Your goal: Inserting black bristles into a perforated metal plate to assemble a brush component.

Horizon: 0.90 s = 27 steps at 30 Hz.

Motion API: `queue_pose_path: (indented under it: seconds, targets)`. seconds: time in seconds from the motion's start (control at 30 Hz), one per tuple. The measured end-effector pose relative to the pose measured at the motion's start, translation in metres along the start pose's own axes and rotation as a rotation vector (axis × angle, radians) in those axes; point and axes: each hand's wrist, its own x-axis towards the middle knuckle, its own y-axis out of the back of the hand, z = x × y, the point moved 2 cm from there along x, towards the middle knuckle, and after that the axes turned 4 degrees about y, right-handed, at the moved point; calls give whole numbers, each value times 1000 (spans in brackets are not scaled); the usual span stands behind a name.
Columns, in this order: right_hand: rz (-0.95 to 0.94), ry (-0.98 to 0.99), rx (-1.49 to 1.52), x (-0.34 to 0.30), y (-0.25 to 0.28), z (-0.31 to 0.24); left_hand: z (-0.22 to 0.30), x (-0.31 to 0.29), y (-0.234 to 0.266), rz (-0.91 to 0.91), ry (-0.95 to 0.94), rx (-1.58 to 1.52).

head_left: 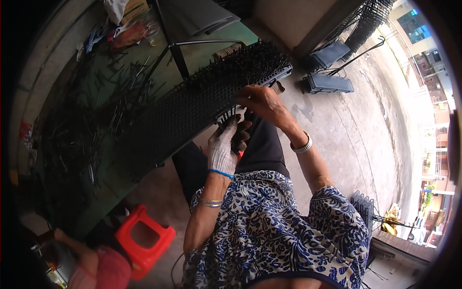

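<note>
A long black perforated tray slants across the work surface in front of me. Its far right end bears a dense cluster of thin black pieces standing upright. My left hand, in a white knitted glove with dark fingers, is closed around a small bunch of thin dark rods just below the tray's near edge. Above and to the right of it, my bare right hand is pinched at that edge, close to the rods. Whatever sits between its fingertips is too small to make out.
Loose dark rods lie heaped over the green table on the left. A red plastic stool stands at lower left beside a person in pink. Black wire racks with trays stand on the concrete floor at upper right.
</note>
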Motion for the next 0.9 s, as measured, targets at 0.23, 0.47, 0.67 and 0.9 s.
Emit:
queue_pose_path:
  seconds: [0.23,0.47,0.67,0.9]
  targets:
    - [392,-80,247,-6,14,-1,0,8,9,6,21,-54]
    - [723,305,-289,18,6,14,-5,13,12,-7,15,-63]
    - [586,196,-438,18,-6,19,-3,7,11,7,41,-27]
    - [354,15,-118,-2,14,5,-3,4,6,-48,37,39]
